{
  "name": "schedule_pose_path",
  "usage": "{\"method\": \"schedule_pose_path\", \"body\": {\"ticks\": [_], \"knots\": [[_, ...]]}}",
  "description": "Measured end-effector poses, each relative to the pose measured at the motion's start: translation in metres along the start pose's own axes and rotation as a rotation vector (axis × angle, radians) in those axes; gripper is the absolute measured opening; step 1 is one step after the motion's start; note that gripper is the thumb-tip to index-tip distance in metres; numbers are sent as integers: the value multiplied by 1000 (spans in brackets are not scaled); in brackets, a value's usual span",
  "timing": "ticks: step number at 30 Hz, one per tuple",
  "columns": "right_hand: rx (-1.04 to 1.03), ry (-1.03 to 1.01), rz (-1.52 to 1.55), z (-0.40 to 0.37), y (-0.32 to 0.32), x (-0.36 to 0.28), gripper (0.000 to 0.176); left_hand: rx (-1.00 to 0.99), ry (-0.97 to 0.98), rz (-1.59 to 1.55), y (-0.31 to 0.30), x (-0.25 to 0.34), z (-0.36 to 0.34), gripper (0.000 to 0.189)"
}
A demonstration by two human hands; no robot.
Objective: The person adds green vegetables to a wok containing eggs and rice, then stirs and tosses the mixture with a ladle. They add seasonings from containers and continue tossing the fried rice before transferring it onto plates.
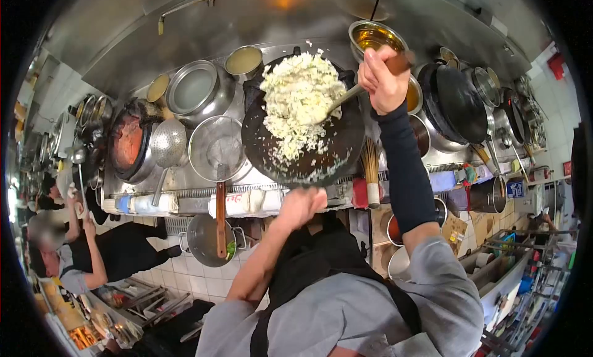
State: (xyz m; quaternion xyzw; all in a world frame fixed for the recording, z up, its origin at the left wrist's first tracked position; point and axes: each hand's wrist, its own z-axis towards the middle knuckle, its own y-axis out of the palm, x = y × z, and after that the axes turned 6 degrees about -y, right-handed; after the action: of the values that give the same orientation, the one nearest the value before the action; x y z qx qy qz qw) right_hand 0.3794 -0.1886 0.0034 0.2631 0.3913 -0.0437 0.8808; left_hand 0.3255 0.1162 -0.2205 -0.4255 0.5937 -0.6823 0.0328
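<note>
A dark wok (347, 137) sits in front of me on the range. Pale fried rice with small green bits (301, 85) fills it, heaped up and spilling past the far rim. My left hand (302, 207) is closed at the wok's near edge, slightly blurred, with its grip partly hidden. My right hand (384, 79) is wrapped round the handle of a ladle (349, 97), whose wooden end sticks out to the right. The ladle's head is down in the rice at the right side. Just beyond my right hand stands a metal bowl of golden oil (374, 35).
A wire strainer (216, 148), a perforated skimmer (168, 145) and a steel pot (193, 88) stand left of the wok. To the right are a bamboo brush (370, 171) and another black wok (460, 103). A co-worker (92, 258) stands at the far left.
</note>
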Motion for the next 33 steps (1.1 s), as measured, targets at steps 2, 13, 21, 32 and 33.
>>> {"method": "schedule_pose_path", "body": {"ticks": [2, 13, 21, 32, 33], "knots": [[32, 62, -95, 15, 21, -19, 35, 18, 9, -51, -7, -4, 41, 39], [27, 220, -387, 48, -8, 113, 34, -9, -53, -62, 41, -36, 101, 45], [30, 275, -260, 63, -32, 153, 36, -6, -56, -84, 42, -36, 101, 44], [115, -26, -590, 87, -7, 155, 37, 38, -78, -70, 44, -37, 101, 42], [208, -53, -454, 84, -21, 150, 35, 42, -78, -71, 43, -37, 102, 44]]}}
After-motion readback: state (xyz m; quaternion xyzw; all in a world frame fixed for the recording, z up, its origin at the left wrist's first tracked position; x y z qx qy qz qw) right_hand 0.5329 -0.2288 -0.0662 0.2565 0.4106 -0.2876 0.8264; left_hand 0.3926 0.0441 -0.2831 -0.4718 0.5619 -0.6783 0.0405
